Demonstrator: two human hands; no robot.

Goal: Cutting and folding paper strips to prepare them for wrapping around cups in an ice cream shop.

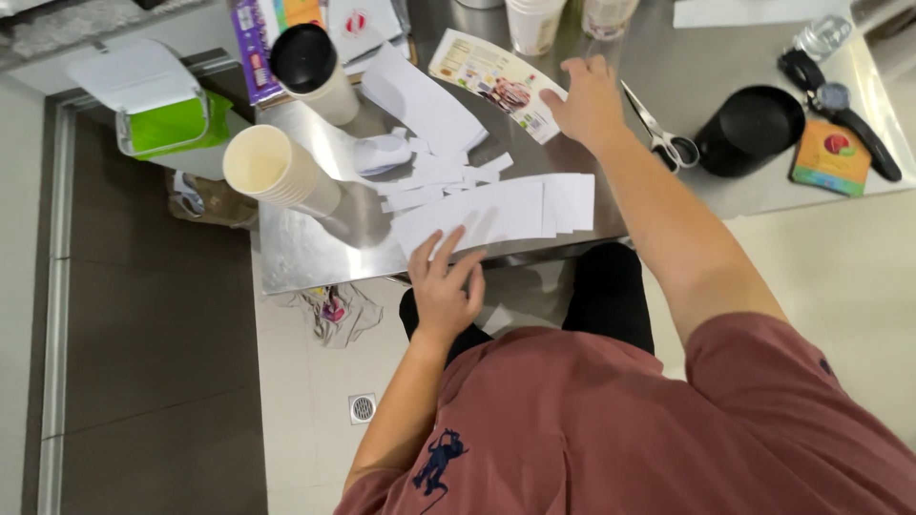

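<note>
Steel counter (315, 257), seen from above over pale floor tiles with a round floor drain (363, 408).

Nearest: left hand (445, 286) at the counter's near edge, fingers spread and loose, holding nothing, fingertips resting on the near edge of the white paper sheets (496, 212).

White paper sheets: several overlapping, lying flat along the near edge. Just beyond them, a scatter of white paper strips (429, 181).

Left of the sheets: stack of paper cups (272, 172) lying on its side, mouth toward the camera. Beyond it, a paper cup with black lid (313, 62).

Right hand (587, 100): arm stretched across the counter, fingers extended and pressed flat on the printed leaflet (487, 76); nothing gripped.

Just right of that hand: scissors (658, 133) with grey handles, closed, lying flat.

Further right: black round lid (749, 129), a small orange card (830, 157), a black-strapped wristwatch (840, 105).

Far left, off the counter: green and white bin (157, 105).

Far edge: more cups and printed papers, partly cut off.
</note>
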